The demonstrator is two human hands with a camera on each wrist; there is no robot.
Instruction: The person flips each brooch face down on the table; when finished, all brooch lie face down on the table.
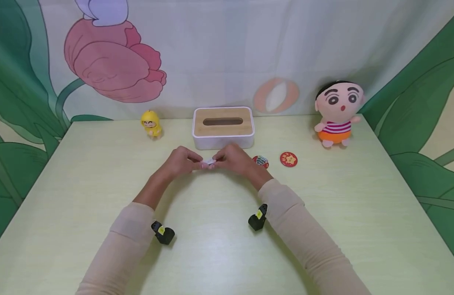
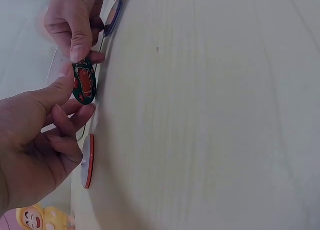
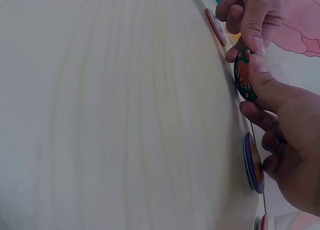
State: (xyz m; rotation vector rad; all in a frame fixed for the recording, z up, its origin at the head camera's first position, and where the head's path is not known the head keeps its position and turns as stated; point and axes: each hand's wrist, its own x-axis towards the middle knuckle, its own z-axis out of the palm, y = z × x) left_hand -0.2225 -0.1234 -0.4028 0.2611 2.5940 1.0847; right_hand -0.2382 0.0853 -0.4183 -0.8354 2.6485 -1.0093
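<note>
head view shows me both hands meeting low over the table point(image 1: 212, 262), in front of a white tissue box point(image 1: 223, 143) with a slotted wooden lid point(image 1: 223, 130). the left hand point(image 1: 184, 161) and the right hand point(image 1: 232, 159) hold one small green disc point(image 2: 84, 85) between them, pinching it from opposite ends with thumbs and fingers, so neither grip is wide. from above i get only a pale glint of it, but my left wrist view gives me its green face with a red-orange picture. i can't tell whether its lower edge touches the table. close to the left hand's curled fingers in that same view lies a red-edged disc point(image 2: 88, 161); my right wrist view puts a purple-edged disc point(image 3: 254, 163) just beside the right hand's lower fingers. back in the head view, a patterned disc point(image 1: 261, 160) lies partly hidden by the right arm, and a red disc point(image 1: 288, 159) with a yellow star lies a little farther right. a yellow-hooded toy point(image 1: 151, 123) stands left of the box, and a plush doll point(image 1: 336, 114) in striped top and orange shorts sits well off to the right.
</note>
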